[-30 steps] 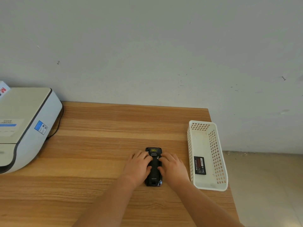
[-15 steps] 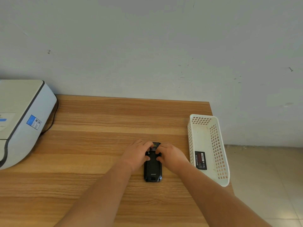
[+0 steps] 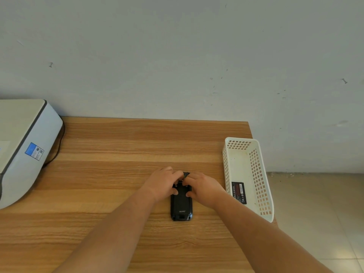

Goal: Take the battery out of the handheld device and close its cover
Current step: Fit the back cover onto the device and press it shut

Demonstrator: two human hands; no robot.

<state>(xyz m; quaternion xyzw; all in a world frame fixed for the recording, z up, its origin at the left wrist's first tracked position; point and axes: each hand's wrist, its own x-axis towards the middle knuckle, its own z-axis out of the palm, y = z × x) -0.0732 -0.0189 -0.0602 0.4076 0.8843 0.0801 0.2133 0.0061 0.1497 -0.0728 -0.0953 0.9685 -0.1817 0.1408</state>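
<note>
A black, rounded-rectangular handheld device lay back-up on the wood-grain table, its long axis running away from the person, a small light logo near its near end. The left hand and the right hand both rested on its far half, fingers curled together over the far end and each thumb pressed onto the dark back cover. The hands hid most of the far end, so only a small dark tip showed between the knuckles, and whether the cover sat fully seated there could not be told. A flat black battery with a red-and-white label lay loose on the floor of the white perforated plastic basket, well to the right of the device at the table's right edge; its print was too small to read. At far left a white-and-grey machine was cut off by the frame edge, a dark cable trailing behind it.
</note>
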